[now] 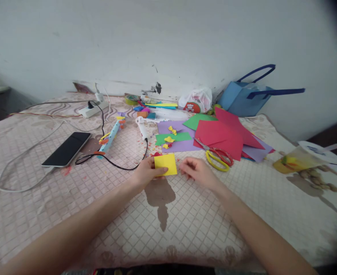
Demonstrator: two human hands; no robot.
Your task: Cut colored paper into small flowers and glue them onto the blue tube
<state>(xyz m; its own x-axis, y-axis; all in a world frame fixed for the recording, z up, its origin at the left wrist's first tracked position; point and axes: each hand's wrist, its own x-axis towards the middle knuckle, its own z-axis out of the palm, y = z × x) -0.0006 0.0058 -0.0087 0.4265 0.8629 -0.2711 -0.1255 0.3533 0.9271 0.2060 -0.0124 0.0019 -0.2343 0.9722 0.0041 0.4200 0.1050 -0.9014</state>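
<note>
Soft, muted light, wall [122, 46] greyish; dark blurred vignette at right edge; wide-angle stretch toward sides; fine detail smeared.

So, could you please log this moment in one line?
left hand: holds yellow paper | right hand: apart from paper | scissors: unheld

Bench [197, 233]: covered by a pale cloth [122, 233] with a diamond grid and brown motifs
Scissors [208, 156]: red and yellow handles over the cloth
Red paper [220, 135]: just behind the scissors
Purple paper [163, 127]: left of the scissors, farther back
Glue gun [142, 130]: white, farther left of the scissors
Phone [67, 149]: far left of the scissors, screen dark
Power strip [92, 110]: far left of the scissors, well behind them
Blue bag [240, 101]: behind the scissors, toward the right
Cup [300, 157]: well right of the scissors
</note>
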